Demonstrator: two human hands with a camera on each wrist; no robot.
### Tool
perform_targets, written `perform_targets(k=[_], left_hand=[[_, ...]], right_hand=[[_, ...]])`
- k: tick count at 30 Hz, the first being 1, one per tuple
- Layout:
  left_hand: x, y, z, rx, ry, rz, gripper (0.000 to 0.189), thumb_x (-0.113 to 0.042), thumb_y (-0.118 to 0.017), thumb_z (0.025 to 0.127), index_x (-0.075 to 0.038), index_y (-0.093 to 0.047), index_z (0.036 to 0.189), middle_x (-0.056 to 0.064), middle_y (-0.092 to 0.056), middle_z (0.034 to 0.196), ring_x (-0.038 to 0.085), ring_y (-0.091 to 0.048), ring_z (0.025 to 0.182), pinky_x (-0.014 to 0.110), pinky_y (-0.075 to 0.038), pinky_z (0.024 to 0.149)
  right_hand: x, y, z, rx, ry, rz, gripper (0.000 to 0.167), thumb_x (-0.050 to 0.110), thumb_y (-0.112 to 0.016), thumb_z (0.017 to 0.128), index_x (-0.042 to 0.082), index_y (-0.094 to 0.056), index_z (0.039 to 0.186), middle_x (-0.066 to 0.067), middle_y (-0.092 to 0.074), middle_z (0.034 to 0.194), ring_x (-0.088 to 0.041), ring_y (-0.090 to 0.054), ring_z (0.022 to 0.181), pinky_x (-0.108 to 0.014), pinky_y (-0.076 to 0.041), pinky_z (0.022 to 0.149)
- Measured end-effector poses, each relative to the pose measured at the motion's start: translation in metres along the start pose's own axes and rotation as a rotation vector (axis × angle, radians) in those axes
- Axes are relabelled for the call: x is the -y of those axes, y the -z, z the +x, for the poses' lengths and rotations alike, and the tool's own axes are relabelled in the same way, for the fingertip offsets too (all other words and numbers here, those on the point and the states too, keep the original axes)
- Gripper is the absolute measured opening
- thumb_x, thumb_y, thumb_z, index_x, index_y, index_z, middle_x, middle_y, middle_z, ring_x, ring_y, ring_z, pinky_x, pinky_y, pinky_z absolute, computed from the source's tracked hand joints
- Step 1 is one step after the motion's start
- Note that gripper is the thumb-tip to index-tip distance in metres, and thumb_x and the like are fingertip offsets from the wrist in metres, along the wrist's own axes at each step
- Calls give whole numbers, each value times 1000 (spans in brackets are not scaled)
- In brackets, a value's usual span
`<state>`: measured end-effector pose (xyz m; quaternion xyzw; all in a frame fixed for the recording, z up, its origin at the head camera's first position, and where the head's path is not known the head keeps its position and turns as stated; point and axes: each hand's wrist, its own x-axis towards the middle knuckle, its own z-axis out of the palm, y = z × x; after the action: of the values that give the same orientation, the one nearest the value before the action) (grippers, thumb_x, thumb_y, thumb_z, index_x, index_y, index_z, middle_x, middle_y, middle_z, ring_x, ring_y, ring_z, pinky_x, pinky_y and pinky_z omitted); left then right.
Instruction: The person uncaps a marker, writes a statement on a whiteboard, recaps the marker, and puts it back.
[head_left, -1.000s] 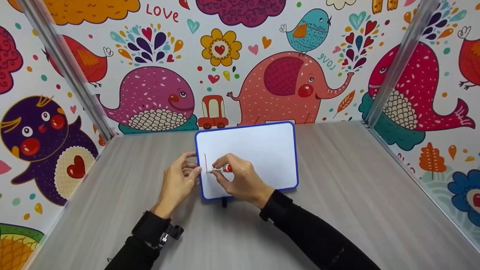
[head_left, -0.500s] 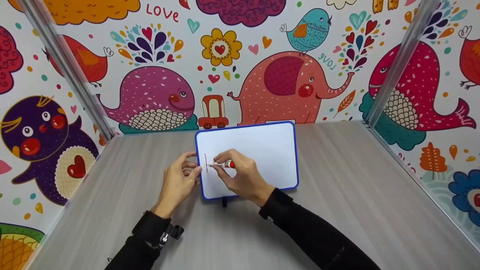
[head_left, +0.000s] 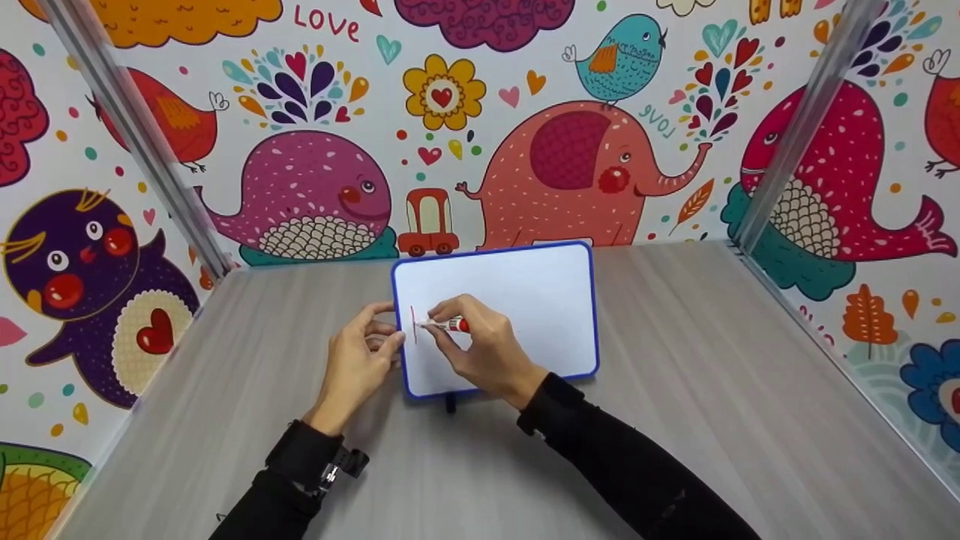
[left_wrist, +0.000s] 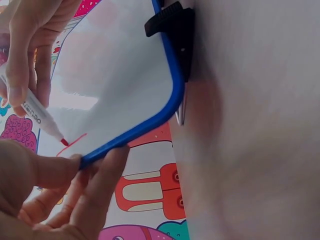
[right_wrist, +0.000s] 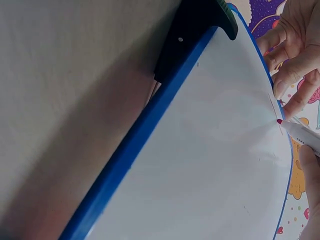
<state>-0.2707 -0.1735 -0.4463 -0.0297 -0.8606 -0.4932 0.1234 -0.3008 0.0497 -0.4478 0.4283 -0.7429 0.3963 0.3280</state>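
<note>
A small whiteboard [head_left: 540,315] with a blue frame leans on a black stand [left_wrist: 176,40] in the middle of the table. My left hand [head_left: 361,360] pinches its left edge, thumb in front and fingers behind, as the left wrist view shows. With thumb and fingertips my right hand [head_left: 487,349] grips a white marker [left_wrist: 37,112] with a red tip. That tip is right at a thin red line [head_left: 413,326], upright near the board's left edge. In the right wrist view the marker [right_wrist: 300,134] slants in from the right, tip at the line.
Grey wood-grain table [head_left: 675,450] surrounds the board. Printed cartoon wall panels [head_left: 315,195] stand behind and at both sides, joined by metal corner posts [head_left: 142,142]. A black wrist camera [head_left: 351,462] sits on the left wrist.
The marker tip has risen from the lower end of the red line to about its middle, with my right hand moving slightly up. My left hand has stayed at the board's edge.
</note>
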Motion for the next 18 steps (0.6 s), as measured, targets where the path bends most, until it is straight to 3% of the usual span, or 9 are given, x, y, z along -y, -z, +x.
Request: perform_targets(k=[18], left_hand=[[-1, -1, -1, -15, -9, 17, 45, -3, -79, 110, -10, -71, 154, 19, -86, 116, 29, -87, 93, 31, -73, 76]], right_hand=[[-1, 3, -1, 3, 0, -11, 34, -2, -93, 97, 0, -68, 120, -15, -82, 114, -26, -87, 113, -35, -70, 105]])
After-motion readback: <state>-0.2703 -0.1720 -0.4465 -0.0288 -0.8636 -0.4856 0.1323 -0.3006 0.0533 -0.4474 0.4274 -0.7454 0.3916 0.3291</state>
